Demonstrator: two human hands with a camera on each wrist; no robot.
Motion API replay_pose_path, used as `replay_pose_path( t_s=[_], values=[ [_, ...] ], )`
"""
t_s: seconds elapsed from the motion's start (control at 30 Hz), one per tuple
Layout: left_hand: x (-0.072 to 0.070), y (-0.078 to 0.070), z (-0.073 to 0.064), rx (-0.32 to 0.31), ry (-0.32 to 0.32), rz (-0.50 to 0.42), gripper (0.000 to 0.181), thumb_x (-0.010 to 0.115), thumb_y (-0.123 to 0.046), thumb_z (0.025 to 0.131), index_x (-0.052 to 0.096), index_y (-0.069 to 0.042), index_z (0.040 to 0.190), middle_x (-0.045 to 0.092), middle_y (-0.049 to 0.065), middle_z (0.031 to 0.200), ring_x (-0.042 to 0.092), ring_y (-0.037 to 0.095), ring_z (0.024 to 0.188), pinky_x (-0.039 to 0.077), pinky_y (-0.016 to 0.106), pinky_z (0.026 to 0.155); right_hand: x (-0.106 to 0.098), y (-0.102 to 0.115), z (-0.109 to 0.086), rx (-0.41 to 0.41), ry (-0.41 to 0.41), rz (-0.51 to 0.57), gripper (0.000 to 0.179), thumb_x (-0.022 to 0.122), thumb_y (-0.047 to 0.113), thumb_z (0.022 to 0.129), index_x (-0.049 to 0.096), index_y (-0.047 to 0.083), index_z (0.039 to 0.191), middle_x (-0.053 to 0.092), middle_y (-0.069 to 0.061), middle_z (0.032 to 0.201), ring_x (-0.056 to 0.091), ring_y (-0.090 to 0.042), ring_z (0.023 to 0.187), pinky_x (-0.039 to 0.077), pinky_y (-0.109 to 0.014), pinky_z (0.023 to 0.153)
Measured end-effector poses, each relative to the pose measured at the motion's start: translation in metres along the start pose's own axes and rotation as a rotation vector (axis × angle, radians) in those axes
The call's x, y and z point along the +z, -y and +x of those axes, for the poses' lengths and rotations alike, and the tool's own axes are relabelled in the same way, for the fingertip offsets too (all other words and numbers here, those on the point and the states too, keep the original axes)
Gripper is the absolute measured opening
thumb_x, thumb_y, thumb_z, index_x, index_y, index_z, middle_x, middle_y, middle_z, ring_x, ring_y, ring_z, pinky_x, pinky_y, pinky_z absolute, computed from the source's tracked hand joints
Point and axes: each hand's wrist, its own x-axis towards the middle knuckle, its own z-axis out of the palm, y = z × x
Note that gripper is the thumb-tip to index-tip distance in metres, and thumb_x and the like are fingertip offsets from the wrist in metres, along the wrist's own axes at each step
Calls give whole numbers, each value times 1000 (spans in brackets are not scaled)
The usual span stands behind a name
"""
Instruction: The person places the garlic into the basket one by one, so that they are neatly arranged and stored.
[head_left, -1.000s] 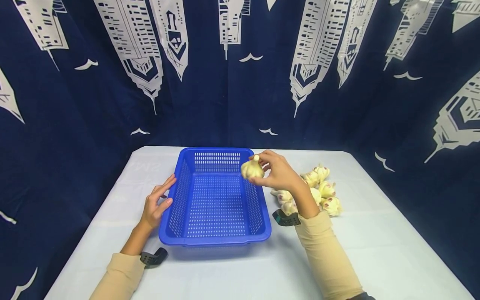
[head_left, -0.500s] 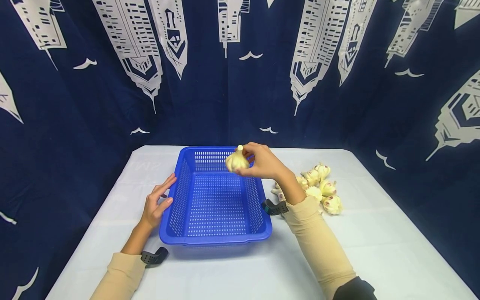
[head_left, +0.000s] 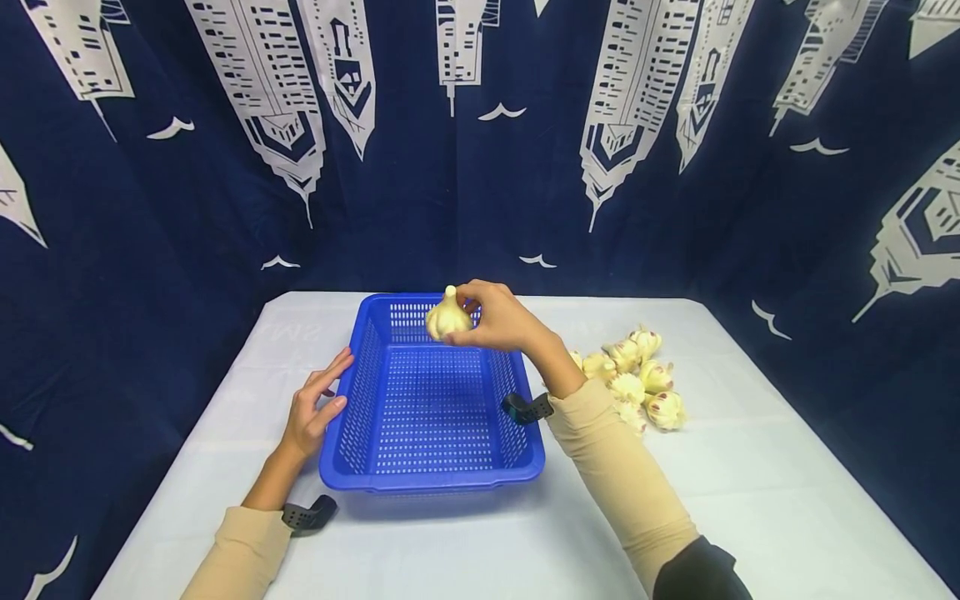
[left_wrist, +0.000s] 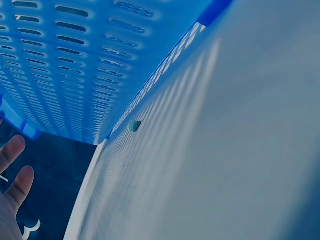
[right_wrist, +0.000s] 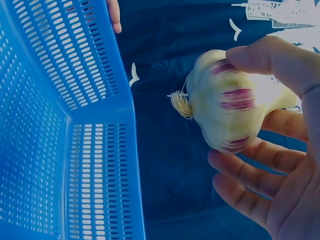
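Note:
A garlic bulb (head_left: 447,318), pale with purple patches and a tuft of roots in the right wrist view, is gripped between the thumb and fingers of my right hand (head_left: 498,317). That hand holds it above the far part of a blue plastic basket (head_left: 431,482) with slotted walls. Inside the basket only its bare perforated floor shows. My left hand (head_left: 311,408) rests at the basket's left rim with fingers extended. In the left wrist view, two fingertips (left_wrist: 19,182) of it show beside the basket wall (left_wrist: 75,55).
A pile of several garlic bulbs (head_left: 630,387) lies to the right of the basket on the white table (head_left: 750,483), partly hidden by my right arm. A dark blue curtain (head_left: 457,217) with white building prints hangs behind. A small greenish speck (left_wrist: 134,126) shows below the basket wall.
My right hand has carried the garlic bulb leftward from the basket's right rim to above its far middle. The left hand and the basket have stayed nearly still.

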Motion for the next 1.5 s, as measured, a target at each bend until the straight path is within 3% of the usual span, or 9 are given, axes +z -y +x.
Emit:
replay_pose_path(
  t_s=[0.17,0.3,0.6,0.8,1.0,1.2,1.5],
  values=[
    [-2,-1,-1,-5,26,15,56,51,-8,79,57,8,132,50,23,143,52,9,102,40,35,73,4,6,12,-4,22,-30,40,80,31,71,68,8,101,65,-4,95,65,-23,93,46,-38,83],
    [-3,-2,-1,-5,37,5,56,51,-9,80,56,6,134,49,21,145,52,8,104,39,34,73,9,9,20,3,39,-24,39,80,30,72,67,7,101,65,-6,98,66,-26,96,48,-37,84],
    [-2,-4,1,7,32,1,56,52,-8,79,57,7,132,50,23,143,52,13,101,39,32,73,21,11,32,38,87,-35,49,79,29,74,67,5,115,64,-10,107,63,-25,99,40,-42,94],
    [-1,-5,2,-2,5,0,57,53,-7,75,59,8,130,52,22,141,53,18,98,37,27,72,30,13,40,73,80,-32,55,78,28,75,65,5,124,61,-11,107,57,-23,99,45,-35,84],
    [-3,-5,1,-10,37,15,56,52,-10,78,58,6,132,50,22,143,52,14,101,38,30,73,41,10,51,121,88,-18,62,78,27,76,62,2,131,60,-13,110,56,-24,100,48,-28,77],
    [-5,-1,2,8,45,17,56,51,-11,80,57,7,133,50,23,143,52,11,103,39,28,75,54,4,63,141,117,-32,53,78,27,76,66,1,121,64,-14,104,55,-23,95,47,-28,73],
    [-5,-1,2,13,26,-3,57,52,-11,78,58,6,132,51,23,142,53,13,103,39,29,72,78,-11,74,192,176,-52,32,77,27,78,71,2,97,64,0,75,51,-12,67,40,-23,61]
  ],
)
